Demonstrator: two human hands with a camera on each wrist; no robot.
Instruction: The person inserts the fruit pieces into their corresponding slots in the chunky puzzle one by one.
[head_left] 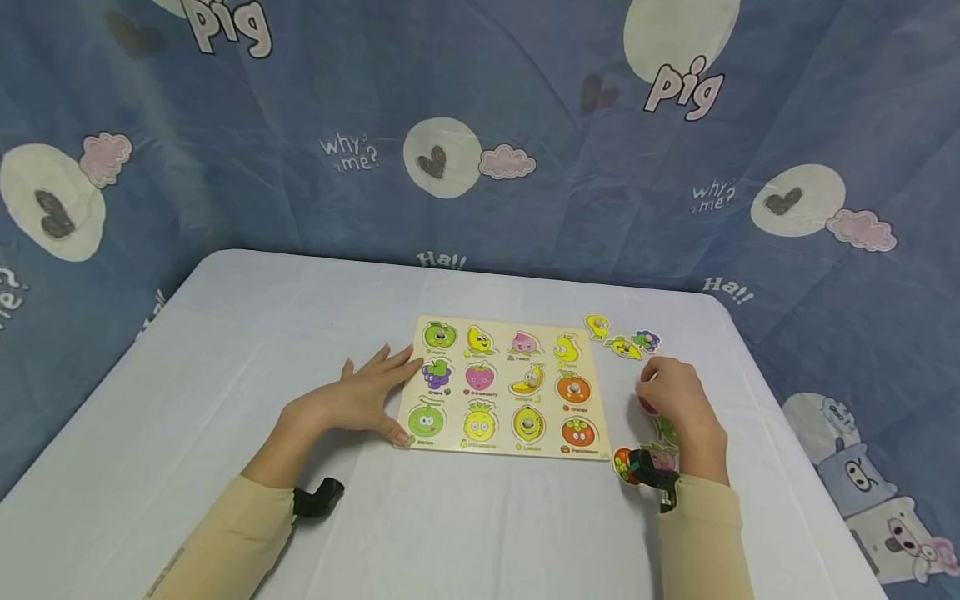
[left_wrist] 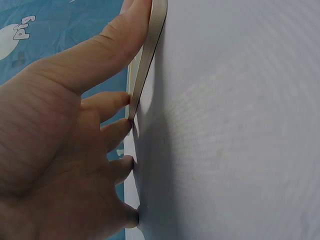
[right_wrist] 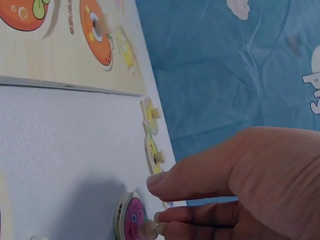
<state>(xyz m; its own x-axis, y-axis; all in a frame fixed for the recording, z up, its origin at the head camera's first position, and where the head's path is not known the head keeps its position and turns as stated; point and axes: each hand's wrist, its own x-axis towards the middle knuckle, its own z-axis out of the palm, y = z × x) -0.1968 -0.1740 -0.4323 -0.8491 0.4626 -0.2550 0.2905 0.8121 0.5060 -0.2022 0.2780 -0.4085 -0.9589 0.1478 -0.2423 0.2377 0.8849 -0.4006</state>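
A wooden fruit puzzle board (head_left: 508, 450) lies flat on the white table. My left hand (head_left: 360, 398) rests along its left edge with fingers spread, the thumb (left_wrist: 107, 50) against the near left corner. My right hand (head_left: 678, 396) is to the right of the board, over loose pieces. In the right wrist view its thumb and fingers are apart, the fingertips beside the knob of a round pink puzzle piece (right_wrist: 134, 218) on the table. Contact with the knob is unclear. Several knobbed pieces sit in the board, among them an orange (head_left: 568, 392) and a banana (head_left: 525, 383).
Beyond my right hand lie a yellow piece (head_left: 597, 326), another yellow piece (head_left: 622, 347) and a grape piece (head_left: 647, 340). Nearer me are a red piece (head_left: 622, 467) and a green piece (head_left: 664, 429), partly hidden by the wrist. A blue printed curtain (head_left: 480, 225) hangs behind the table.
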